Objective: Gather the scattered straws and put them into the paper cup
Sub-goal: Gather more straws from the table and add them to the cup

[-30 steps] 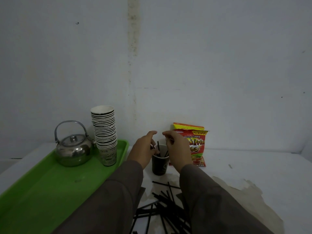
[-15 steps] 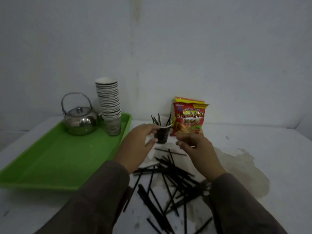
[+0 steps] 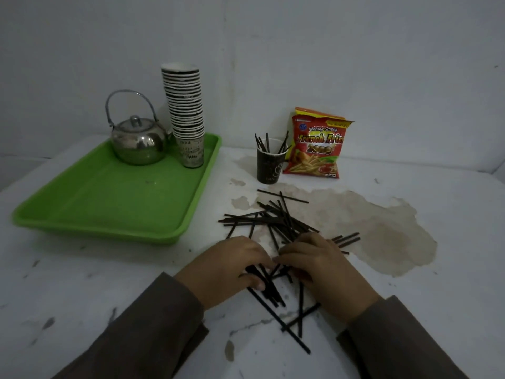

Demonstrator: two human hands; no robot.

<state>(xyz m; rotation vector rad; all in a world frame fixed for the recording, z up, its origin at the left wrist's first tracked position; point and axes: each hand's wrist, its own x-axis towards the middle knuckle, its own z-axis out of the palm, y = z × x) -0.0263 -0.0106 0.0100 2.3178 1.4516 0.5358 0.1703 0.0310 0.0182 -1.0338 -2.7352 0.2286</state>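
— So, what are the straws (image 3: 276, 220) like?

— Thin, stiff, matte black sticks, all about one length, lying crossed in a loose heap on the white table (image 3: 82, 283), between the hands and the paper cup (image 3: 269, 168). A few more stand upright or leaning inside that cup, ends poking above its rim.

— And the cup?

— Dark, tapered paper with a pale print and white inside, standing upright just left of a glossy red and yellow snack bag (image 3: 317, 146) that leans near the wall.

— What are the hands doing?

— Both lie knuckles-up on the near end of the heap. The left hand (image 3: 226, 269) has its fingers curled over a small bundle of straws, thumb beneath them. The right hand (image 3: 319, 266) is curled too, fingertips meeting the left's, but what it pinches is hidden under the fingers; I cannot tell.

— Anything else hard to read?

— Straws under both palms are covered. Brown sleeves (image 3: 153, 329) run off the bottom edge. The light is dim.

— The rest?

— A smooth green plastic tray (image 3: 109, 203) with a raised rim holds a shiny round metal kettle (image 3: 139, 143) with a hoop handle and a tall stack of paper cups (image 3: 185, 113). The tabletop's white coating is peeled, baring a rough tan patch (image 3: 382, 228).
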